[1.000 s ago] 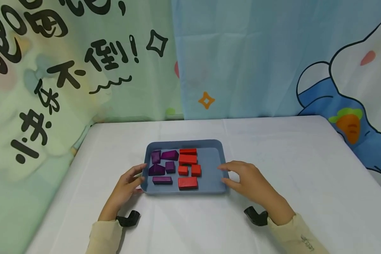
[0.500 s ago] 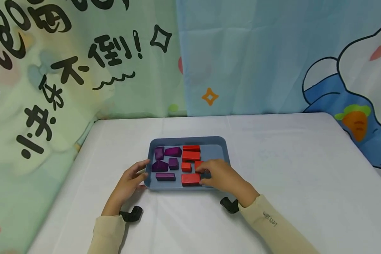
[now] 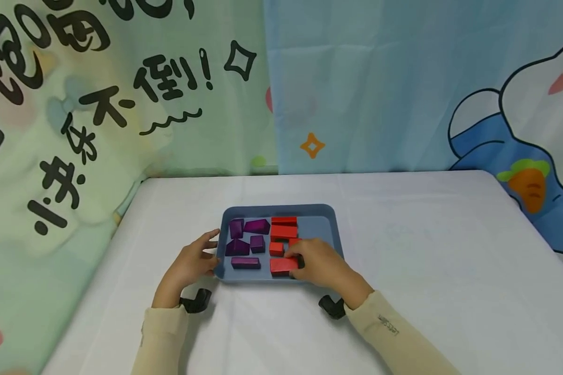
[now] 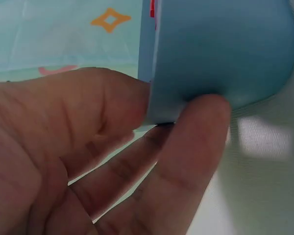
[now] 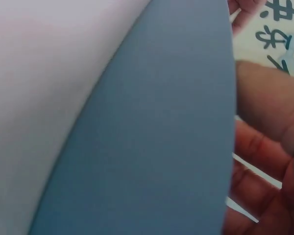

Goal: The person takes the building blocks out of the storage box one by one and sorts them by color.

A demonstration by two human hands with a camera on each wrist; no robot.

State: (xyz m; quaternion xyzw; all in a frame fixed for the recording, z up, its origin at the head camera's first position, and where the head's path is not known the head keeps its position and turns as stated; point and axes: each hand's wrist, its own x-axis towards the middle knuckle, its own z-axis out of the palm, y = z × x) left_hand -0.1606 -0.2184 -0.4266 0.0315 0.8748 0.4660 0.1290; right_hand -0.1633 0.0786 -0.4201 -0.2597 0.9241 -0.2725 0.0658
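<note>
Near red rectangular block (image 3: 280, 267), pinched by right hand (image 3: 320, 264): grasping, I'd guess, needing a lift; loose-fingered left hand (image 3: 191, 266) touches blue-grey tray (image 3: 317, 226).

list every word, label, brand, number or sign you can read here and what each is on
"不倒!": pale-green printed fabric curtain; its other black characters are slanted or cut off, not surely readable
Small dark print: beige cloth right sleeve, too small to read
None visible: blue-grey rectangular tray, shiny red blocks, shiny purple blocks
</note>
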